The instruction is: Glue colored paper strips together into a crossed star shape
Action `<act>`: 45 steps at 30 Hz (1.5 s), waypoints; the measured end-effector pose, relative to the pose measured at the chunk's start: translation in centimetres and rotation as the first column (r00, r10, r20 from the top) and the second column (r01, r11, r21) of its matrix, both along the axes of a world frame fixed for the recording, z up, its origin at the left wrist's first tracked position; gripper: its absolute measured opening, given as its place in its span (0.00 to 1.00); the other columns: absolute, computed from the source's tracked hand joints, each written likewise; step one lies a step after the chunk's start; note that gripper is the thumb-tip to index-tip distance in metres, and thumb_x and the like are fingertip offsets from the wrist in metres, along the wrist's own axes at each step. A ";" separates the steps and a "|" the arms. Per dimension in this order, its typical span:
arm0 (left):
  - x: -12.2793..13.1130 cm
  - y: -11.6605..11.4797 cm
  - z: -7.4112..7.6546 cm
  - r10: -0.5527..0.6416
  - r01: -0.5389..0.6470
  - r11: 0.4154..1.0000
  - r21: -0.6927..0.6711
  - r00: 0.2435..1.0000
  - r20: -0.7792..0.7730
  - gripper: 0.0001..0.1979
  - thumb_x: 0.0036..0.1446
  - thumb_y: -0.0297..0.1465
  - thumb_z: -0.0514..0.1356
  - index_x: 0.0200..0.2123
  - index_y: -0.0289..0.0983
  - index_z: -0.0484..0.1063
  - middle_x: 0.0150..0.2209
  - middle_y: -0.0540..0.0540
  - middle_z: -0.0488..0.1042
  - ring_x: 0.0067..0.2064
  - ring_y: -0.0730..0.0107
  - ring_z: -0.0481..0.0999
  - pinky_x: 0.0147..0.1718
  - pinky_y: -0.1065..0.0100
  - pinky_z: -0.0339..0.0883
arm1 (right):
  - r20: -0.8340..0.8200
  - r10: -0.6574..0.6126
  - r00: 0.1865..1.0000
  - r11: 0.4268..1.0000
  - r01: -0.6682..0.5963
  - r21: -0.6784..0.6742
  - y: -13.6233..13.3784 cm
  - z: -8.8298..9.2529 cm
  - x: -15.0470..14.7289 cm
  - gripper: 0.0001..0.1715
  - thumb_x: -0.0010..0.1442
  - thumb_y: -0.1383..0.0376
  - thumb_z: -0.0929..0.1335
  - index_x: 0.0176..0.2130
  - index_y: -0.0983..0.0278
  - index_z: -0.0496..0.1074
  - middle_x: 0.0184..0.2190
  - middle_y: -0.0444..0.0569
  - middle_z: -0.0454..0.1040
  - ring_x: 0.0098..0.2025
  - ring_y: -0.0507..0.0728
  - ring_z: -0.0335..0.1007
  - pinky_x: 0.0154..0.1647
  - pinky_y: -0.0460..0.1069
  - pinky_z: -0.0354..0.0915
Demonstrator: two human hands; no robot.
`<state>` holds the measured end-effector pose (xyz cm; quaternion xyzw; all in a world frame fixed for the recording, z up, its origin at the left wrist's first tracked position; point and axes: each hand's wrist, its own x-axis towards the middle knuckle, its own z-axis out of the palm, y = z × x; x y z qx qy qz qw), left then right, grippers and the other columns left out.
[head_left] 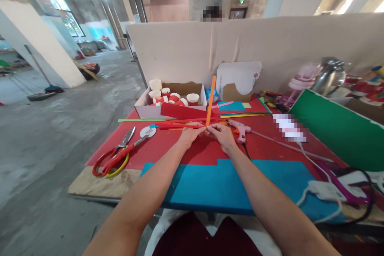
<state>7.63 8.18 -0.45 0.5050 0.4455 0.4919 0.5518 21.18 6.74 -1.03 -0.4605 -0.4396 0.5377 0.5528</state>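
Note:
Both arms reach out over the table. My left hand (pixel 189 135) and my right hand (pixel 222 135) meet at the table's middle, fingers pinched together on the lower end of an orange paper strip (pixel 210 100) that stands nearly upright between them. Red strips (pixel 180 125) and a green strip (pixel 141 120) lie flat just left of my left hand. A pink glue gun (pixel 240 129) rests just right of my right hand. Beneath my forearms lies a blue sheet (pixel 228 184) on the red table cover (pixel 168 148).
Red scissors (pixel 117 156) and a tape roll (pixel 147 131) lie at the left. A cardboard box (pixel 144 106) with red-and-white paper cups stands behind. A green board (pixel 339 132), a kettle (pixel 330 74), a power strip (pixel 325 190) and cables crowd the right. A beige partition (pixel 270 44) backs the table.

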 end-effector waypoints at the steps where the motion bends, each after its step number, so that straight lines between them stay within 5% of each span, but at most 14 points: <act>1: 0.0 0.0 0.0 0.003 -0.003 1.000 -0.001 1.000 0.006 0.08 0.39 0.33 0.65 0.22 0.35 0.72 0.19 0.51 0.70 0.22 0.77 0.65 0.25 0.72 0.61 | 0.011 -0.010 1.000 1.000 0.010 0.007 0.0 -0.1 0.0 0.17 0.37 0.55 0.75 0.25 0.65 0.74 0.22 0.44 0.75 0.25 0.51 0.69 0.32 0.47 0.67; 8: -0.2 0.1 -0.2 -0.115 0.117 0.992 -0.037 0.992 0.055 0.14 0.42 0.38 0.65 0.24 0.31 0.73 0.20 0.48 0.70 0.22 0.76 0.65 0.23 0.71 0.62 | 0.013 -0.073 0.997 0.995 0.072 0.068 0.0 -0.2 -0.2 0.16 0.40 0.55 0.74 0.26 0.64 0.74 0.22 0.44 0.75 0.26 0.52 0.70 0.34 0.49 0.68; 31: -0.3 0.6 -0.2 0.023 -0.009 0.997 0.075 0.982 -0.189 0.11 0.40 0.33 0.65 0.17 0.33 0.67 0.17 0.51 0.68 0.21 0.76 0.64 0.23 0.72 0.56 | -0.037 0.047 0.998 0.998 -0.048 -0.036 0.1 -0.3 0.0 0.19 0.35 0.59 0.76 0.26 0.66 0.71 0.23 0.44 0.75 0.25 0.50 0.71 0.33 0.47 0.70; 38: -0.3 0.5 -0.3 -0.025 0.024 0.999 0.026 0.999 0.044 0.12 0.40 0.34 0.65 0.21 0.33 0.67 0.18 0.51 0.68 0.21 0.76 0.66 0.24 0.72 0.60 | -0.052 0.028 0.998 0.998 -0.030 -0.047 0.3 -0.5 0.0 0.20 0.34 0.59 0.76 0.26 0.67 0.72 0.22 0.44 0.75 0.25 0.51 0.72 0.33 0.47 0.70; 45: -0.5 0.8 -0.6 0.036 -0.037 0.999 0.019 0.996 0.082 0.11 0.41 0.33 0.65 0.21 0.33 0.67 0.17 0.50 0.68 0.20 0.77 0.65 0.23 0.72 0.59 | -0.048 -0.005 0.999 0.998 0.002 -0.065 0.2 -0.4 -0.3 0.19 0.33 0.59 0.77 0.24 0.66 0.70 0.20 0.42 0.73 0.24 0.51 0.71 0.31 0.47 0.71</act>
